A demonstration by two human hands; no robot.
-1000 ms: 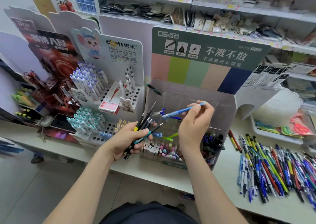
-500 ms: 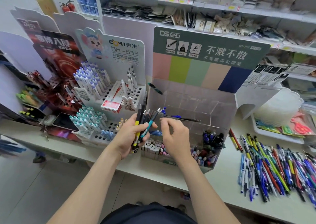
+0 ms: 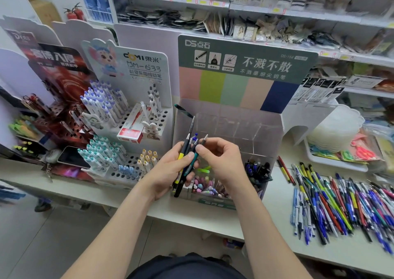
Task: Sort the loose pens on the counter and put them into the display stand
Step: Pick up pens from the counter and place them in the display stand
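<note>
Pen bundle (image 3: 185,161): a handful of dark barrels, one with a yellow grip and one teal, fanned out just above the front of the display stand.
Left hand (image 3: 166,172): your fingers curl round the lower half of the bundle, thumb across the front. It's a full wrap.
Right hand (image 3: 223,161): your thumb and forefinger pinch the upper end of one dark pen (image 3: 203,143) at the right edge of the fan, and the other fingers are loosely curled.
Axis: the barrels stand near upright, leaning slightly away from you. Slim metal ends point up towards the back of the stand, butts down towards the counter edge.
Handling: light, stiff and smooth, so I judge they'll slide against each other. Take the rubbery grip band or mid-barrel, and draw a pen out along its own length rather than sideways.
Loose pens (image 3: 332,204): flat on the counter (image 3: 275,212) to your right, well apart from both hands. They're overlapping, mostly lying lengthwise away from you and splayed.
Display stand (image 3: 266,133): clear walled cells. The front-right one holds dark pens on end (image 3: 255,170), and small pastel bits fill the cell beside it.
Risk: loosen that left wrap and the fan likely spills.
</note>
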